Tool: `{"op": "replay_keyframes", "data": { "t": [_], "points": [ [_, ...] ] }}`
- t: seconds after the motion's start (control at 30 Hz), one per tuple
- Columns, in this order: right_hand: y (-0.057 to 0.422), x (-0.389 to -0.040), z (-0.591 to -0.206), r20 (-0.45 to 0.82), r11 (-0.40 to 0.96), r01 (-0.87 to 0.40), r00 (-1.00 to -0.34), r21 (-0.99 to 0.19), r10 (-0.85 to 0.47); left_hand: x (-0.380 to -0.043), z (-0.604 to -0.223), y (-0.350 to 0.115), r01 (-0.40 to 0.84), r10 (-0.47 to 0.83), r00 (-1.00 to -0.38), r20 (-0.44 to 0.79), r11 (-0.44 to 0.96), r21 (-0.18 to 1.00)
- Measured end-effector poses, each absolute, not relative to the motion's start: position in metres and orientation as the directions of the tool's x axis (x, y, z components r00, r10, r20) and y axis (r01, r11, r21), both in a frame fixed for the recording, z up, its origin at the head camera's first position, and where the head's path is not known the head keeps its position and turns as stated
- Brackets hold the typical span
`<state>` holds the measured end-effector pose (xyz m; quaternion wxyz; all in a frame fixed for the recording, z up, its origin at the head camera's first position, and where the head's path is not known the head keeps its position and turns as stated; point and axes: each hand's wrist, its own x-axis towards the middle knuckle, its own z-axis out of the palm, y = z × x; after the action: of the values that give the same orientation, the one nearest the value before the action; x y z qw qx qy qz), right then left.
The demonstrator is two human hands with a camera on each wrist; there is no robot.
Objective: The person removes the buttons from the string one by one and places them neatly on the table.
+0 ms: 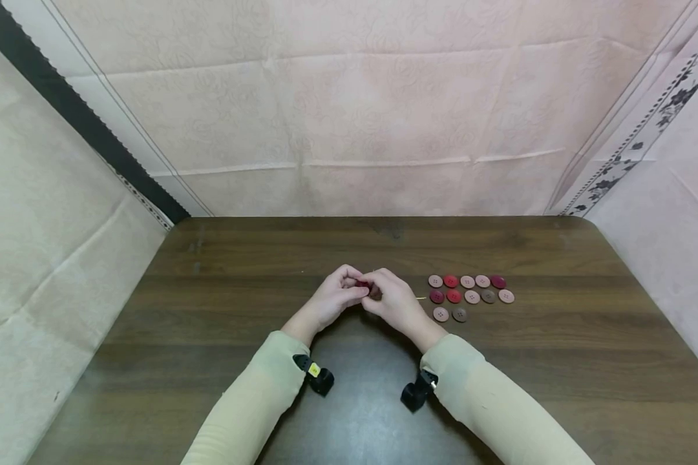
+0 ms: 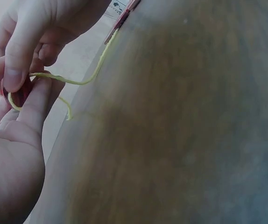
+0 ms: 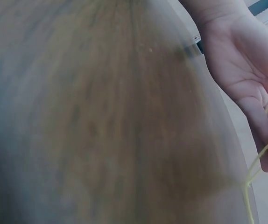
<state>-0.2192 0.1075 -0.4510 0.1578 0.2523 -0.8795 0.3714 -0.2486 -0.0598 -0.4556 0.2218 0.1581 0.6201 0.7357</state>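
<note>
Both hands meet above the table (image 1: 209, 310), with a dark red button (image 2: 23, 93) between their fingers. My left hand (image 1: 329, 302) holds the button, palm turned inward. The right hand (image 1: 392, 300) reaches in from the other side, its thumb and fingers pinching the button. A thin yellow string (image 2: 85, 83) loops at the button, and a short end hangs below the left fingers. Its other stretch runs toward the laid-out buttons, where a bit of it shows beside a maroon button (image 1: 437, 296). Fingers hide much of the held button.
Right of the hands, round buttons lie in rows: pale pink buttons (image 1: 468, 281), red buttons (image 1: 454, 296), a maroon button (image 1: 497, 282) and brown-grey buttons (image 1: 459, 314). Patterned cloth (image 1: 355, 129) hangs behind the table, with more cloth at both sides.
</note>
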Motion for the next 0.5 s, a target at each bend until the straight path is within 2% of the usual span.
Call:
{"op": "replay_keyframes", "data": {
  "t": [0.33,0.5],
  "points": [
    [0.1167,-0.2187,-0.4531,0.464,0.628,-0.497,-0.855,-0.599,-0.233,-0.2527,-0.455,-0.0596,-0.088,0.452,-0.889,-0.073,-0.014,0.996],
    [0.1164,-0.2195,-0.453,0.434,0.635,-0.474,-0.87,-0.61,-0.232,-0.2533,-0.4551,-0.0581,-0.087,0.431,-0.899,-0.083,0.012,0.996]
  ]
}}
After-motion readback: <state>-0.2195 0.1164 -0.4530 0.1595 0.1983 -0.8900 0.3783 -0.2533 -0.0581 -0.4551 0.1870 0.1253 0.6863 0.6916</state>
